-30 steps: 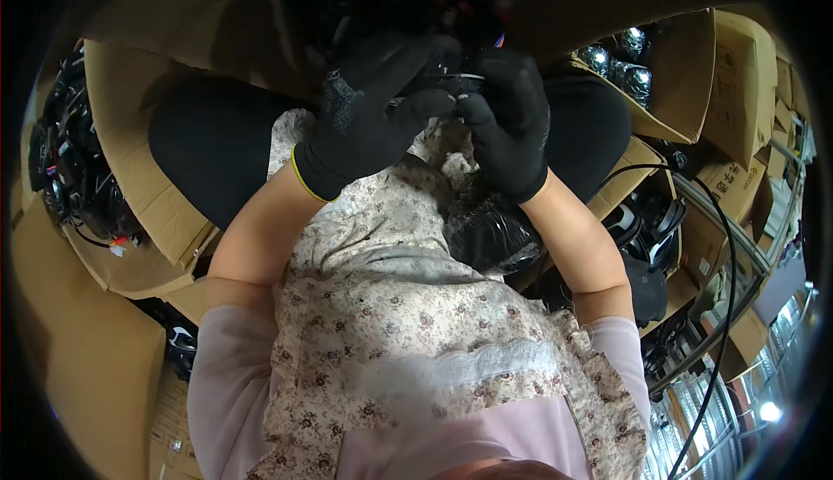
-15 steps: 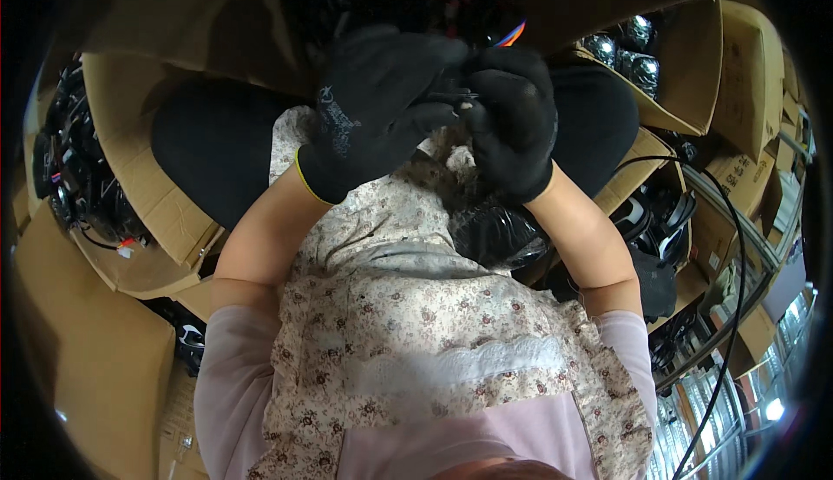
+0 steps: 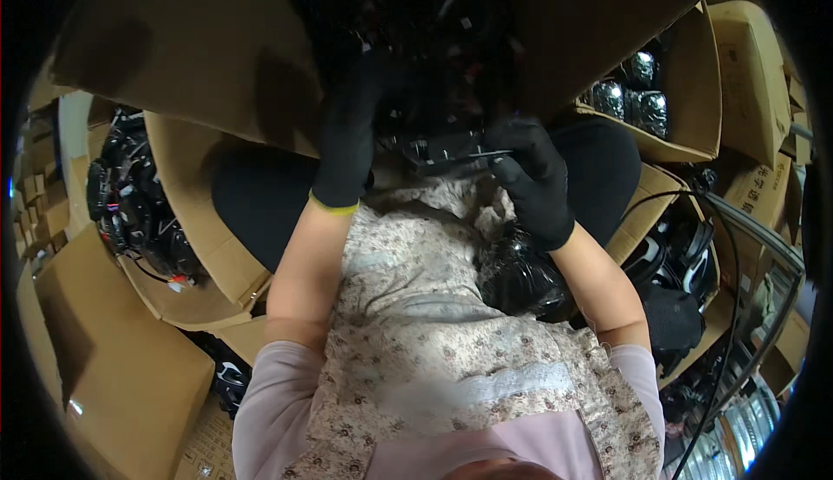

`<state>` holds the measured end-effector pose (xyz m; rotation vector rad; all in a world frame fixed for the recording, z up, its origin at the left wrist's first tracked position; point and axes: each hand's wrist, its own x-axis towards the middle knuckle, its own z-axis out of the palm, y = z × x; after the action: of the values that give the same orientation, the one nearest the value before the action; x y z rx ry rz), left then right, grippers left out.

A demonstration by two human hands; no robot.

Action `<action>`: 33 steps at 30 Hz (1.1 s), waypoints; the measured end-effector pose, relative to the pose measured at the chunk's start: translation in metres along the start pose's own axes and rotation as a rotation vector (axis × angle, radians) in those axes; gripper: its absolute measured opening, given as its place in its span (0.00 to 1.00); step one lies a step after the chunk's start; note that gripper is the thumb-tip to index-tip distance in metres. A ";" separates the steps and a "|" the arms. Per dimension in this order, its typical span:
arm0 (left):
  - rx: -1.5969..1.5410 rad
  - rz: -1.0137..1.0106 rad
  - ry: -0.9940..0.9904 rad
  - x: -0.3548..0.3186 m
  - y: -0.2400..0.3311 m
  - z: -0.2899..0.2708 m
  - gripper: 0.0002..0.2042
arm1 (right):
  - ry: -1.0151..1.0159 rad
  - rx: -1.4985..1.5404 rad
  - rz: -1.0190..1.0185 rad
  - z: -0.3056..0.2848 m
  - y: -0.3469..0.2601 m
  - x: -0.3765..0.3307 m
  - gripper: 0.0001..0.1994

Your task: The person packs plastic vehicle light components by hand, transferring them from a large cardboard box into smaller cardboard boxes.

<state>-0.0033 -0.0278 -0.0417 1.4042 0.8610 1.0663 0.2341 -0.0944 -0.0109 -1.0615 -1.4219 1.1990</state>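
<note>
Both my hands wear black gloves. My left hand (image 3: 350, 150) reaches forward to the dark opening of a large cardboard box (image 3: 186, 55); its fingers merge with the dark and cannot be made out. Pinched in my right hand (image 3: 534, 176) is a thin dark rod-like tool (image 3: 475, 156), pointing left. The tool lies across or just above a black part with small shiny bits (image 3: 421, 150) between my hands, at the box's near side. Whether the tool touches that part, I cannot tell. More small black pieces (image 3: 464, 24) fill the shadowed box.
A box of black wired parts (image 3: 130, 193) stands at left, plastic-wrapped black items (image 3: 646, 107) at right. Below those are black-and-white parts (image 3: 685, 254). A black plastic bag (image 3: 525, 276) lies by my right wrist. A cable (image 3: 736, 306) hangs before a metal frame (image 3: 768, 233).
My hands have separated: the left went forward toward the dark box, the right lower with the thin tool. The view has shifted, and the coloured wires by my right hand are out of sight.
</note>
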 end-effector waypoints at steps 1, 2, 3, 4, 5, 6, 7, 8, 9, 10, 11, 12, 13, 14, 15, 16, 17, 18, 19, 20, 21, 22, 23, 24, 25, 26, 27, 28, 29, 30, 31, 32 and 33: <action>0.306 0.017 0.115 0.013 -0.013 -0.006 0.30 | 0.004 0.131 0.079 -0.001 0.000 -0.002 0.10; 0.687 0.150 0.104 0.037 -0.023 -0.008 0.20 | 0.003 0.137 0.057 -0.001 0.000 -0.002 0.10; 0.703 0.165 0.103 0.050 -0.025 -0.011 0.20 | -0.071 0.159 0.053 -0.002 0.002 -0.001 0.09; 0.764 0.185 0.117 0.062 -0.025 -0.015 0.20 | -0.144 0.178 0.048 -0.001 0.001 0.001 0.08; 0.824 0.203 0.131 0.073 -0.025 -0.019 0.19 | -0.141 0.182 0.029 0.000 -0.001 0.001 0.08; 0.883 0.220 0.146 0.082 -0.025 -0.022 0.19 | -0.155 0.267 0.084 0.001 -0.003 0.001 0.09; 0.938 0.237 0.156 0.091 -0.025 -0.024 0.18 | -0.165 0.350 0.142 0.002 -0.005 0.001 0.09; 0.991 0.252 0.167 0.098 -0.025 -0.026 0.17 | -0.172 0.379 0.155 0.001 -0.004 0.003 0.08; 1.045 0.266 0.179 0.103 -0.025 -0.027 0.17 | -0.166 0.383 0.143 0.000 -0.005 0.004 0.08; 1.097 0.280 0.191 0.108 -0.023 -0.026 0.16 | -0.119 0.386 0.193 -0.002 -0.007 0.005 0.09; 1.148 0.292 0.205 0.112 -0.022 -0.025 0.16 | -0.073 0.391 0.244 -0.003 -0.008 0.005 0.09; 1.201 0.304 0.219 0.114 -0.020 -0.025 0.16 | -0.069 0.395 0.236 -0.004 -0.009 0.006 0.09; 1.252 0.317 0.228 0.116 -0.017 -0.022 0.15 | -0.024 0.365 0.185 -0.005 -0.008 0.007 0.09; 1.304 0.330 0.237 0.117 -0.014 -0.020 0.15 | 0.021 0.335 0.136 -0.006 -0.008 0.008 0.09; 1.309 0.338 0.229 0.114 -0.009 -0.022 0.15 | 0.029 0.341 0.130 -0.007 -0.011 0.007 0.09; 1.306 0.332 0.207 0.106 0.001 -0.030 0.11 | 0.019 0.381 0.097 -0.009 -0.015 0.007 0.09; 1.299 0.328 0.185 0.096 0.012 -0.037 0.07 | 0.012 0.416 0.064 -0.011 -0.018 0.007 0.09; 1.300 0.339 0.173 0.081 0.028 -0.043 0.07 | 0.025 0.419 0.058 -0.014 -0.018 0.005 0.09; 1.085 0.152 0.100 0.059 0.050 -0.051 0.07 | -0.038 0.448 0.034 -0.017 -0.017 0.004 0.09; 0.862 -0.033 0.026 0.046 0.063 -0.053 0.11 | -0.100 0.473 0.015 -0.019 -0.018 0.002 0.09; 0.868 -0.033 0.029 0.036 0.065 -0.043 0.11 | -0.103 0.478 0.011 -0.016 -0.021 0.001 0.09; 0.499 0.099 0.270 0.030 0.060 -0.022 0.11 | -0.100 0.449 0.044 -0.015 -0.025 0.001 0.09; 0.120 0.228 0.503 0.023 0.056 -0.010 0.12 | -0.104 0.420 0.076 -0.014 -0.028 0.000 0.09; 0.239 0.181 0.644 0.026 0.046 -0.012 0.18 | -0.115 0.422 0.075 -0.014 -0.026 0.000 0.09; 0.236 0.180 0.641 0.022 0.052 -0.005 0.18 | -0.126 0.431 0.066 -0.016 -0.021 0.000 0.09; 0.191 0.261 0.504 0.014 0.066 0.004 0.19 | -0.135 0.442 0.057 -0.016 -0.017 0.000 0.09; 0.145 0.340 0.365 0.007 0.078 0.013 0.20 | -0.130 0.443 0.058 -0.018 -0.018 -0.001 0.09; 0.171 0.519 0.329 -0.001 0.085 0.022 0.20 | -0.190 0.453 0.078 -0.018 -0.022 -0.002 0.09; 0.173 0.515 0.330 -0.008 0.088 0.024 0.20 | -0.249 0.464 0.097 -0.018 -0.024 -0.003 0.10; 0.047 0.498 0.303 -0.014 0.089 0.026 0.19 | -0.248 0.468 0.101 -0.016 -0.022 -0.005 0.10; -0.079 0.487 0.277 -0.017 0.090 0.026 0.18 | -0.287 0.527 0.077 -0.015 -0.018 -0.005 0.10; 0.102 0.503 0.301 -0.013 0.071 0.009 0.14 | -0.328 0.588 0.053 -0.013 -0.016 -0.004 0.10; 0.110 0.502 0.313 -0.010 0.037 -0.017 0.14 | -0.342 0.593 0.056 -0.011 -0.019 -0.003 0.10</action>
<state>-0.0248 -0.0364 -0.0064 1.6176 0.8146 1.6750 0.2452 -0.0980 0.0081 -0.5003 -1.1642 1.7619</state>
